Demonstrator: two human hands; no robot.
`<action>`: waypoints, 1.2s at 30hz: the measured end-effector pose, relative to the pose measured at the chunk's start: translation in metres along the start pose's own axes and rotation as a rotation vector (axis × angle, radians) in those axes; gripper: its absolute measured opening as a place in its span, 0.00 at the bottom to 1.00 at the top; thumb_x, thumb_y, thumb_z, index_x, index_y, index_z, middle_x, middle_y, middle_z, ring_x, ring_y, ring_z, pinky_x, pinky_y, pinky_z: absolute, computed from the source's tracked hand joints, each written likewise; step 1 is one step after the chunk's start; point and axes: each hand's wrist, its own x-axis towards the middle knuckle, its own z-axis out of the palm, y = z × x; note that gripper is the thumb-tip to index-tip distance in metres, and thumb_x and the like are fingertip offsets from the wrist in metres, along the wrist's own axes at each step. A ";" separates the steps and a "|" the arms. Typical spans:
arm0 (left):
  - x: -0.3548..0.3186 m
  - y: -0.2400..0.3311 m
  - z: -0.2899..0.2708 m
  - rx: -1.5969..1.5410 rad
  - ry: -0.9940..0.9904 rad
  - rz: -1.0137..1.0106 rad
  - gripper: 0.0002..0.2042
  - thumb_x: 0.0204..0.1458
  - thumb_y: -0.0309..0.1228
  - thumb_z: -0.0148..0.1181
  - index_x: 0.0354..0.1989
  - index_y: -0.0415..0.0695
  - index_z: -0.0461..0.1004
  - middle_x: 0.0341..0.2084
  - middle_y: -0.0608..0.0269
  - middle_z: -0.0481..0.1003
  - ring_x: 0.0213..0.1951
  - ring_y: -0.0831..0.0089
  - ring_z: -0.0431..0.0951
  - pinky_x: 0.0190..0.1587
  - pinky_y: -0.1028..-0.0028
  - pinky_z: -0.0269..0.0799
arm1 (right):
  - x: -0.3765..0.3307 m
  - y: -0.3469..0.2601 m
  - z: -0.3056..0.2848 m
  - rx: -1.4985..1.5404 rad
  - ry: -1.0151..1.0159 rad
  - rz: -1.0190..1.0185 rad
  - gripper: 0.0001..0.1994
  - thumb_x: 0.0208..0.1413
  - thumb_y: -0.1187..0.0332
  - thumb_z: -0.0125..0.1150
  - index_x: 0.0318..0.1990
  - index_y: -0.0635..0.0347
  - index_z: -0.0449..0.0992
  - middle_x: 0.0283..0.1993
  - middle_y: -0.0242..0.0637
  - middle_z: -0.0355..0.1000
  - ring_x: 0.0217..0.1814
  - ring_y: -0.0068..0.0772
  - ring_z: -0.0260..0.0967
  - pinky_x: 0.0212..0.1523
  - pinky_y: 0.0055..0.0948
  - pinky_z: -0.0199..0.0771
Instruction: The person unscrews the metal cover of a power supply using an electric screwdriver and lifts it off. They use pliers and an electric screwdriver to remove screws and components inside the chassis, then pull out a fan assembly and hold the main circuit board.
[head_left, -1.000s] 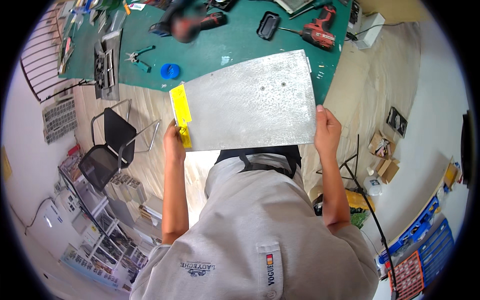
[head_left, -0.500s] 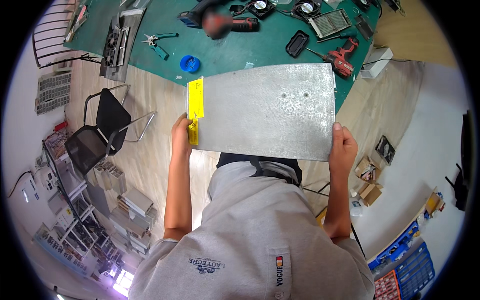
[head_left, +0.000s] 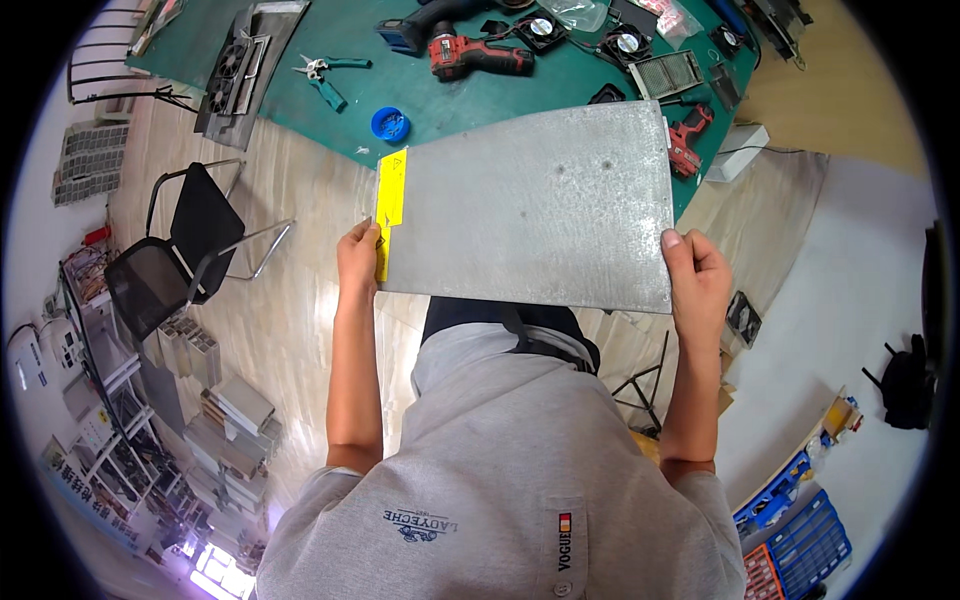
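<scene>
Between my hands is a flat grey metal panel (head_left: 520, 210), held up over the near edge of the green-topped table. Yellow warning labels (head_left: 392, 190) run down its left end. My left hand (head_left: 358, 255) grips that end by the lower labels, thumb on the face and fingers behind the edge. At the opposite end, my right hand (head_left: 698, 275) pinches the lower right edge, its thumb on top. The undersides of the panel and most fingertips are hidden.
On the green table (head_left: 300, 110) lie pliers (head_left: 330, 80), a blue round tub (head_left: 390, 125), red-black power drivers (head_left: 480, 58) (head_left: 688, 140), and small fans (head_left: 540, 30). A black chair (head_left: 190, 240) stands at left. Blue crates (head_left: 810, 545) sit at lower right.
The panel has risen slightly and its right end now covers more of the black tray and red driver. Both hands keep their hold. The whole view has shifted a little.
</scene>
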 end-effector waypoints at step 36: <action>0.012 -0.017 -0.034 -0.194 -0.021 -0.106 0.19 0.62 0.35 0.52 0.49 0.28 0.71 0.39 0.52 0.77 0.38 0.68 0.78 0.42 0.71 0.73 | -0.029 -0.111 0.059 -0.315 -0.292 -0.588 0.14 0.52 0.72 0.61 0.18 0.59 0.64 0.16 0.39 0.61 0.16 0.33 0.64 0.16 0.30 0.60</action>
